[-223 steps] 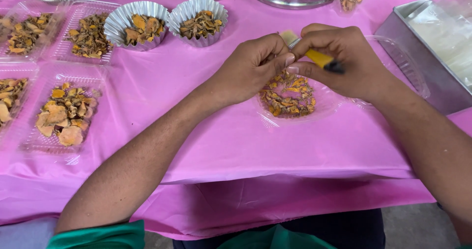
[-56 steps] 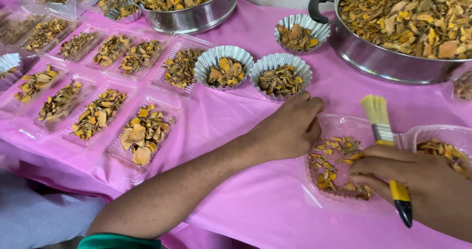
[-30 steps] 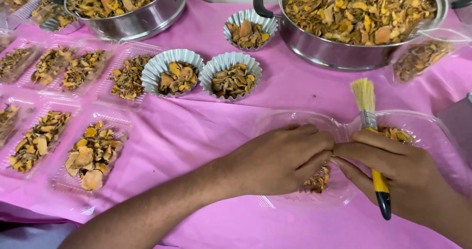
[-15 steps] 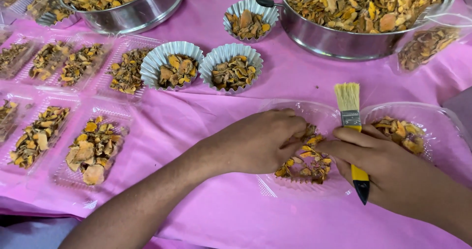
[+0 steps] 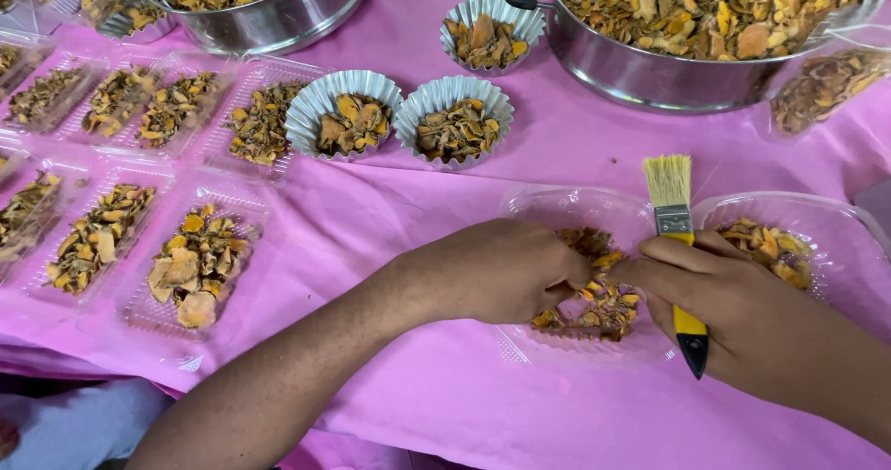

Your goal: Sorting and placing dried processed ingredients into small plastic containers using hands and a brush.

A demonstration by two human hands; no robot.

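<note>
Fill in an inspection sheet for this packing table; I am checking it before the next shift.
Surface: pink tablecloth, creased.
Job's things: clear plastic tray of dried orange-brown slices; paintbrush, yellow handle.
Clutter: filled trays, three foil cups, two steel pots, second open tray.
Grippers: left hand in the slices; right hand holds the paintbrush.
Cables: nothing seen.
Surroundings: grey cloth at the lower left.
</note>
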